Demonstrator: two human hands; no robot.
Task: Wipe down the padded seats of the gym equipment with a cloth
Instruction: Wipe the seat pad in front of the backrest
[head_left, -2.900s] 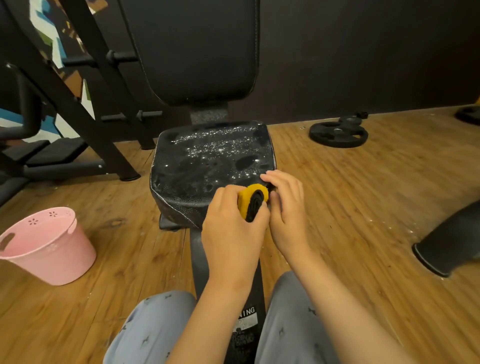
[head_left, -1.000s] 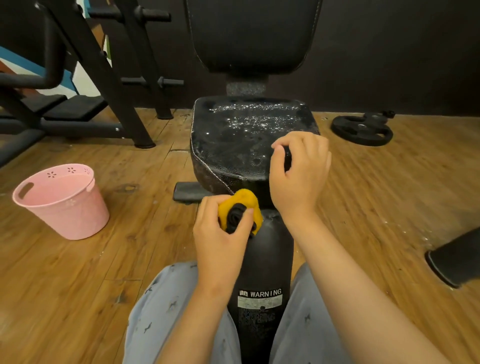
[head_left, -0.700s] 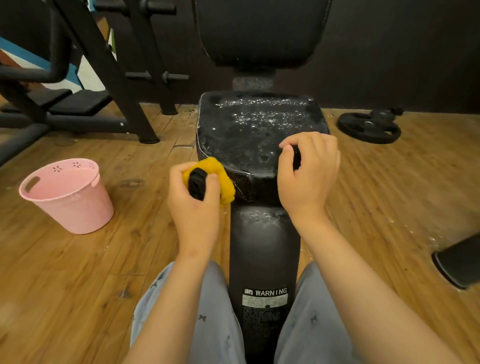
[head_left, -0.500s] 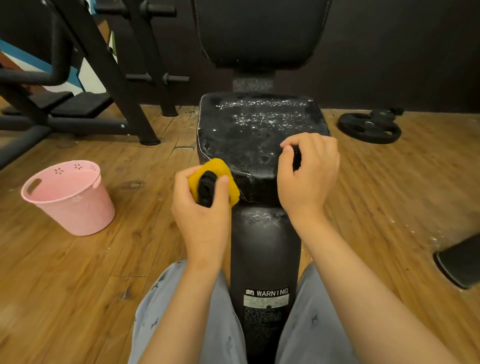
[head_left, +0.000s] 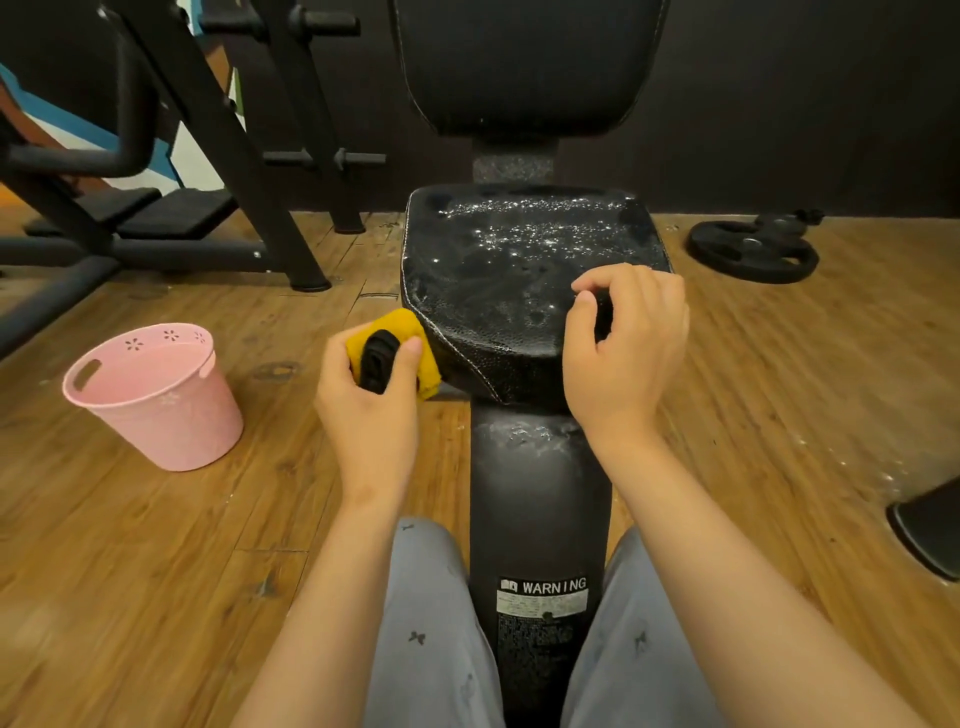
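Observation:
The black padded seat (head_left: 509, 270) stands right in front of me, wet and covered in foam bubbles, with its backrest (head_left: 524, 67) upright behind it. My left hand (head_left: 369, 410) grips a folded yellow cloth (head_left: 402, 327) with a black part in its middle. It presses the cloth against the seat's front left corner. My right hand (head_left: 623, 353) lies with curled fingers over the seat's front right edge. Whether it pinches anything besides the seat I cannot tell.
A pink plastic bucket (head_left: 156, 400) stands on the wooden floor to the left. The black seat post (head_left: 537, 499) with a WARNING label runs between my knees. Black machine frames (head_left: 218, 135) fill the back left. A weight plate (head_left: 753, 249) lies back right, and a dark pad (head_left: 930, 530) at far right.
My left hand has carried the cloth from under the seat's front middle up and left to its front left corner. My right hand has stayed on the seat's right front edge.

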